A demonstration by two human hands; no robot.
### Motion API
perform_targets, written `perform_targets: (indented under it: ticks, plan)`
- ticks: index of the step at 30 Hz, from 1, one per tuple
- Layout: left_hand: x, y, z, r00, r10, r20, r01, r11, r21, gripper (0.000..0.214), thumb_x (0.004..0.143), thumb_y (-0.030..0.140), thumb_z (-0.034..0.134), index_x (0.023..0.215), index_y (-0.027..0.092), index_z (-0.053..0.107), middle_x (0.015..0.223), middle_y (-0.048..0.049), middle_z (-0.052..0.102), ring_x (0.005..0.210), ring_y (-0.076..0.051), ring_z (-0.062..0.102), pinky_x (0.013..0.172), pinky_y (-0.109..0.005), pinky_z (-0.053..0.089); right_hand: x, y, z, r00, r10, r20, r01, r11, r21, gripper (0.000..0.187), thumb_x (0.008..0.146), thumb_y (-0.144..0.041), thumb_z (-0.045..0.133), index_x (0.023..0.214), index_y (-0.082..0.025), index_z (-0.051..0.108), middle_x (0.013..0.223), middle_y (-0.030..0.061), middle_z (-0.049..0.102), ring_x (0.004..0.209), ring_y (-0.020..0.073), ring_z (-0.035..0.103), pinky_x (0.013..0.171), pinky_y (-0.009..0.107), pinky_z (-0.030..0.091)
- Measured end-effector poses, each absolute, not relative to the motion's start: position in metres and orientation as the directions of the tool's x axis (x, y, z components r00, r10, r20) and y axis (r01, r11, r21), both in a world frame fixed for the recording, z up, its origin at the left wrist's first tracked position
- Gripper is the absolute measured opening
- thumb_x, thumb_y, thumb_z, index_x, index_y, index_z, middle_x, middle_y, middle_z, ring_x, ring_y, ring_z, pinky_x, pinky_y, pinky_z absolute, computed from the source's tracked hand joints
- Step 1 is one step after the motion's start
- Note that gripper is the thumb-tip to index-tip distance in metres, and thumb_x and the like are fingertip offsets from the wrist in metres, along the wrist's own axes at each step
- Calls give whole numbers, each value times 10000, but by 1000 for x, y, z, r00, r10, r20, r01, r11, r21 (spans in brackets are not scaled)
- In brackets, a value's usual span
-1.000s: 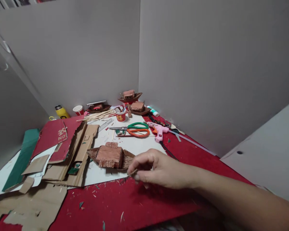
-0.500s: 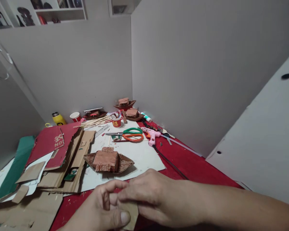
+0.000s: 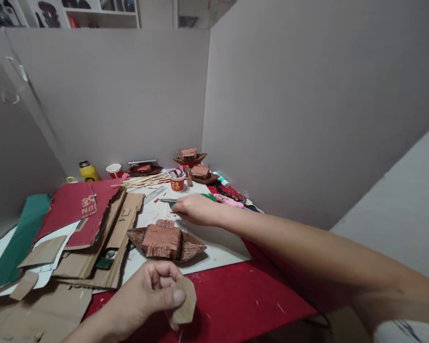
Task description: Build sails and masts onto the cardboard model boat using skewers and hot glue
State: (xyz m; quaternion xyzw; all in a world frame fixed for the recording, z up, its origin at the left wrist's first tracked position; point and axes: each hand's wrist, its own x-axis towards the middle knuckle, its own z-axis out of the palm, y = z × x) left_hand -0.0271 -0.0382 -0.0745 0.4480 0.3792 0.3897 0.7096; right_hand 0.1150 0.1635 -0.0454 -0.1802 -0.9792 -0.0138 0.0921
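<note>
My left hand (image 3: 146, 297) is closed on a small flat piece of cardboard (image 3: 185, 300), pinched between thumb and fingers above the red table mat (image 3: 243, 300). My right hand (image 3: 195, 209) is stretched forward and rests on the green-and-orange scissors (image 3: 169, 201), covering their handles; only the blades and a bit of green show. Whether its fingers are round the handles is hidden. A brown cardboard boat model (image 3: 166, 242) with a ribbed cabin lies on white paper (image 3: 214, 252) between the two hands.
Stacked cardboard sheets (image 3: 103, 238) and a red box flap (image 3: 75, 207) lie at the left. At the back stand a yellow bottle (image 3: 87, 171), red cups (image 3: 177, 181), bamboo sticks (image 3: 143, 181), a metal ruler (image 3: 153, 194), more boat models (image 3: 191, 157), a pink glue gun (image 3: 232, 202). Grey partition walls enclose the desk.
My right hand left the cardboard piece and reached forward onto the scissors. The left hand, which came in half a second ago, now holds the piece alone.
</note>
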Motion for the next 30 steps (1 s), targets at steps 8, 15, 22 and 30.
perform_targets:
  ticks: [8, 15, 22, 30]
  plan:
    - [-35, -40, -93, 435, 832, -343, -141, 439, 887, 486, 546, 462, 873, 780, 129, 607, 592, 22, 594, 479, -47, 461, 492, -179, 323, 44, 187, -54, -941, 226, -254, 180, 965, 192, 300, 937, -329, 580, 1183, -157, 583, 1182, 88, 607, 994, 212, 621, 844, 421, 536]
    - [-33, -37, -94, 414, 811, -414, -73, 483, 873, 611, 428, 612, 840, 723, 141, 586, 562, 50, 554, 444, -22, 368, 434, -187, 209, 30, 201, -54, -922, 273, -276, 272, 961, 43, 296, 939, -325, 577, 1187, -163, 584, 1198, 93, 601, 1002, 212, 618, 851, 418, 534]
    - [-36, -39, -93, 401, 861, -313, -206, 417, 885, 555, 492, 527, 872, 785, 138, 606, 576, 47, 565, 458, -23, 381, 454, -189, 217, 51, 210, -34, -899, 434, 51, 354, 791, -499, 104, 923, -219, 525, 928, -132, 581, 840, 37, 664, 748, 153, 654, 661, 295, 539]
    - [-34, -39, -88, 390, 859, -332, -256, 448, 857, 559, 470, 497, 892, 766, 131, 590, 610, 4, 630, 500, -52, 508, 529, -189, 357, 97, 203, -38, -748, 659, 82, 145, 283, -948, 295, 761, -437, 652, 848, -196, 507, 708, 9, 680, 523, 96, 607, 446, 190, 447]
